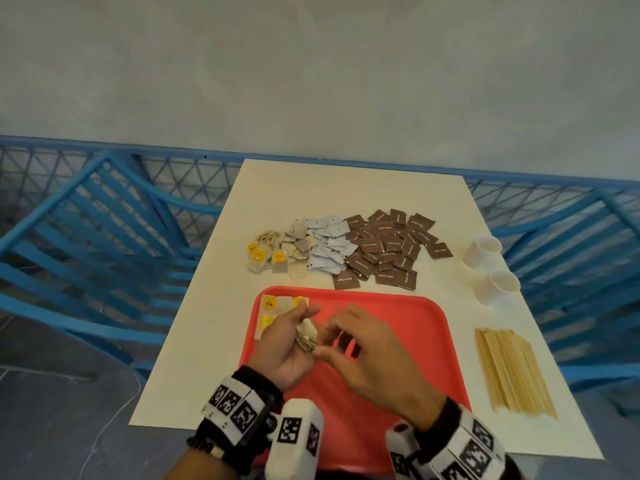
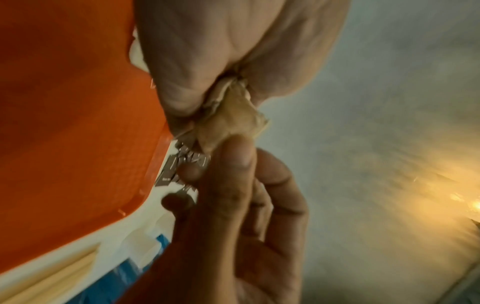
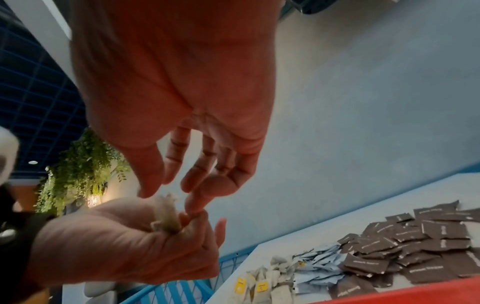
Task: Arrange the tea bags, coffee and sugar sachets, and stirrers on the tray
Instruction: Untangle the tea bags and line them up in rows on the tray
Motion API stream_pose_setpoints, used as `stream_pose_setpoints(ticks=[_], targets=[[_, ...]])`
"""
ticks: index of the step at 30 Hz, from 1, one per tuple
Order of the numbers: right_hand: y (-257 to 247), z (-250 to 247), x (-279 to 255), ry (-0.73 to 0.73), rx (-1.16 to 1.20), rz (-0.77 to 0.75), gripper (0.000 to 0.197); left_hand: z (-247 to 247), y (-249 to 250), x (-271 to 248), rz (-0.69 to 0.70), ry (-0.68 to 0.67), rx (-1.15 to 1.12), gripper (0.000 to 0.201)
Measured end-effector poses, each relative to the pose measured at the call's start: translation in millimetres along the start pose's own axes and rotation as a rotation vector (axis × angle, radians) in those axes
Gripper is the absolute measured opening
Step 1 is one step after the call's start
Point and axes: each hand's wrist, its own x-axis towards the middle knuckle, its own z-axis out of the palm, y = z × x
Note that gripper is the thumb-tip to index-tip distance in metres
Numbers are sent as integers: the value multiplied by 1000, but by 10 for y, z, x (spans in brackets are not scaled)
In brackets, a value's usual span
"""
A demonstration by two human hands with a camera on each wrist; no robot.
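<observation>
Peel off a single, place it neat.
L hand (image 1: 284, 344) grips a small bundle of beige paper tea bags (image 1: 306, 336) above the red plastic tray (image 1: 408, 327); R hand (image 1: 367, 355) has thumb & forefinger narrow at its edge, can't tell if pinched. I'd take the top bag, lay it flat beside the yellow-tagged tea bags (image 1: 273, 306) in the far-left corner. Bags look thin, crumpled.

Red tray (image 1: 398, 323), brown sachets (image 1: 388, 251), pale-blue sachets (image 1: 329, 247), yellow-tagged tea bags (image 1: 266, 254), cream table (image 1: 346, 188).

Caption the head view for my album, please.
Over a red tray, the left hand grips tea bags while the right hand touches them.
</observation>
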Motion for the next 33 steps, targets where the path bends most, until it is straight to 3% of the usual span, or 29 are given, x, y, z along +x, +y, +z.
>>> stream_pose_setpoints(ticks=[7,11,15,18,22,24,26,27,30,33], targets=[[66,77,-73,111,-28,23,8,85,-164,-72,-7,58,-155,32],[25,-74,7,98,231,114,11,-34,-154,-7,22,16,-231,27],[10,-301,147,106,501,228,8,-140,-72,-9,122,142,-119,24],[33,-386,228,181,390,278,6,-169,41,-183,352,193,335,21],[28,-375,281,241,338,362,6,44,60,-505,1070,189,1092,17],[-43,-353,293,242,455,400,5,148,-26,-553,1265,98,1369,39],[-130,-333,306,204,610,423,14,194,-70,-531,1280,97,1419,55],[-173,-335,307,168,664,423,21,195,-70,-527,1297,121,1372,54],[-261,-346,308,105,743,406,41,199,-16,-589,1321,151,1200,20],[-291,-364,305,234,754,385,38,177,122,-676,940,79,875,24]])
